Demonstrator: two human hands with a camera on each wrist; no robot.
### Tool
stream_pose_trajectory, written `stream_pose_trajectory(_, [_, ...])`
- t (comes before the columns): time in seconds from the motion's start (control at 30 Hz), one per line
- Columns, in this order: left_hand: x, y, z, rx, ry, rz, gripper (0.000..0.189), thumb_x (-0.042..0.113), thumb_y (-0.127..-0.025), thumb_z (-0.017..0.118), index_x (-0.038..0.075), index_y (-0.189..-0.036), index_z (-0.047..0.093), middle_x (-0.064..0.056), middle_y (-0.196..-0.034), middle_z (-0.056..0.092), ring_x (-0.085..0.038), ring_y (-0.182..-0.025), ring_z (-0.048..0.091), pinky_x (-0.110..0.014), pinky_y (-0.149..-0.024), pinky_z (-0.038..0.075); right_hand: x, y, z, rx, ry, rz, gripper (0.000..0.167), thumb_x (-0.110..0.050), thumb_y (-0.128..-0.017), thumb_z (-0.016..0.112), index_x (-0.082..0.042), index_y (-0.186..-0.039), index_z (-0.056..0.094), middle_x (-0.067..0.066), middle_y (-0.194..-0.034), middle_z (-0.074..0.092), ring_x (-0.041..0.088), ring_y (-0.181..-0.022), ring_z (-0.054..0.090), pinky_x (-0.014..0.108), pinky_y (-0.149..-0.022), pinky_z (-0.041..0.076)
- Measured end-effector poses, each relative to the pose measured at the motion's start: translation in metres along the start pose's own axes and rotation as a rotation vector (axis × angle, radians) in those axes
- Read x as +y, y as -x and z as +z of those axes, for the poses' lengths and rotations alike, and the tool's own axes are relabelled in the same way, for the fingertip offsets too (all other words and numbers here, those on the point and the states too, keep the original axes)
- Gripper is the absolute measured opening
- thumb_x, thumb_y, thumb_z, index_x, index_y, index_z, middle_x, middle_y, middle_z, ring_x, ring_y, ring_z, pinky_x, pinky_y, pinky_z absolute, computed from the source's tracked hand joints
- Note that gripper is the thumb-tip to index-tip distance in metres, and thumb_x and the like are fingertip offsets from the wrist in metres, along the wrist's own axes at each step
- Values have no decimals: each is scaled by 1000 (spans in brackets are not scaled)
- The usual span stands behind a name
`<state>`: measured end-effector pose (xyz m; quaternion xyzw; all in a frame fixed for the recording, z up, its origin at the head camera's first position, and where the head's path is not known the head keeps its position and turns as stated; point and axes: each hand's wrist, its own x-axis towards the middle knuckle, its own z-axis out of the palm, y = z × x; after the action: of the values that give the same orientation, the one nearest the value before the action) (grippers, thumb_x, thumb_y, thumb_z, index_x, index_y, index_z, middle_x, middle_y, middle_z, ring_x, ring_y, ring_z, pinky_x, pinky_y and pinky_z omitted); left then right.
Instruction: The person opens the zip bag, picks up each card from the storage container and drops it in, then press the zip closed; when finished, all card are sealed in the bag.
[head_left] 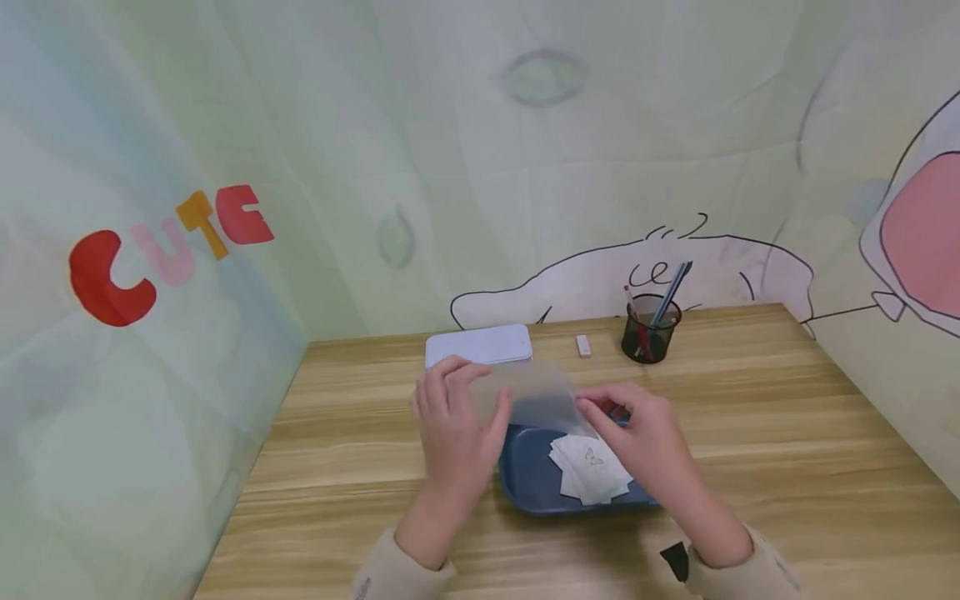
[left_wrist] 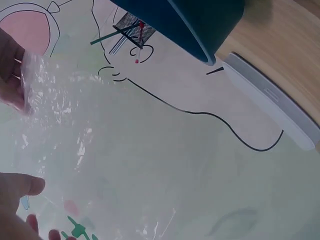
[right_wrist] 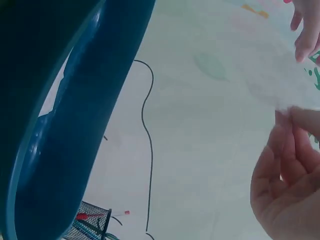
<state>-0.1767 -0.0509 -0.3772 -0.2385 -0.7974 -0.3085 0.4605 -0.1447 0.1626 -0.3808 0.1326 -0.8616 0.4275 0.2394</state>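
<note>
A thin sheet of clear plastic film [head_left: 536, 396] spans the space between both hands, over a dark blue tray [head_left: 528, 483]. My right hand [head_left: 641, 425] pinches its right edge between thumb and fingertips; the right wrist view shows the same pinch of the right hand [right_wrist: 287, 175]. On the other side, my left hand [head_left: 457, 425] is at the film's left end, fingers spread and thumb apart. Crinkles and glints show on the film [left_wrist: 75, 115] in the left wrist view. Inside the tray lies a loose pile of white paper pieces [head_left: 592, 475], the top one with a small butterfly-like print.
Behind the tray, a flat white case [head_left: 480, 343] lies on the wooden table [head_left: 337, 450]. A small whitish block, like an eraser [head_left: 583, 346], and a black mesh cup [head_left: 649, 337] with pens stand toward the back edge. A printed curtain [head_left: 450, 167] hangs behind.
</note>
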Motion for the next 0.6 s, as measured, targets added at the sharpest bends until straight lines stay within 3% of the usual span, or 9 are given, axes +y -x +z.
stream_pose_trajectory(0.03, [2,2,0,21,4,-17,28,15,-78,74,5,-99,58,-13,-102,52,-32,-94,48,-44,-77,35,-1,0,1,33,-6,19,11,-11,-84,75,-15,-94,75,-11,-83,66,7,-71,58,23,-59,51])
stream_pose_trajectory(0.1, [8,5,1,0,40,-62,23,17,-80,74,7,-93,58,-9,-97,52,-29,-91,47,-42,-75,35,-3,0,2,97,-14,37,11,-10,-83,75,-14,-94,75,-11,-83,66,8,-69,57,22,-58,50])
stream_pose_trajectory(0.17, [15,9,1,-93,114,-126,15,21,-85,71,11,-92,61,-2,-95,56,-23,-92,48,-39,-76,35,-6,1,3,154,-10,22,11,-10,-83,76,-14,-93,75,-10,-86,67,8,-71,57,20,-60,49])
stream_pose_trajectory(0.27, [24,13,2,-249,259,-235,11,24,-93,64,17,-100,68,8,-100,64,-14,-102,51,-40,-86,38,-10,2,7,204,19,-52,11,-10,-83,76,-13,-93,75,-9,-88,66,7,-77,57,17,-65,48])
stream_pose_trajectory(0.37, [31,14,2,-333,377,-317,18,24,-97,59,17,-108,71,9,-106,67,-12,-113,52,-46,-95,39,-14,5,13,218,74,-122,10,-13,-83,77,-14,-93,74,-8,-89,65,8,-84,56,17,-70,46])
stream_pose_trajectory(0.47, [35,15,3,-350,440,-351,21,26,-97,59,15,-107,73,7,-108,67,-13,-115,53,-49,-95,40,-18,8,19,215,120,-149,11,-16,-81,79,-16,-91,73,-8,-88,65,10,-88,54,22,-73,45])
stream_pose_trajectory(0.6, [37,16,4,-326,435,-348,22,30,-94,63,12,-101,74,5,-106,67,-12,-110,54,-43,-91,45,-22,10,23,205,133,-147,17,-11,-76,83,-17,-87,70,-9,-88,64,11,-88,52,26,-71,45])
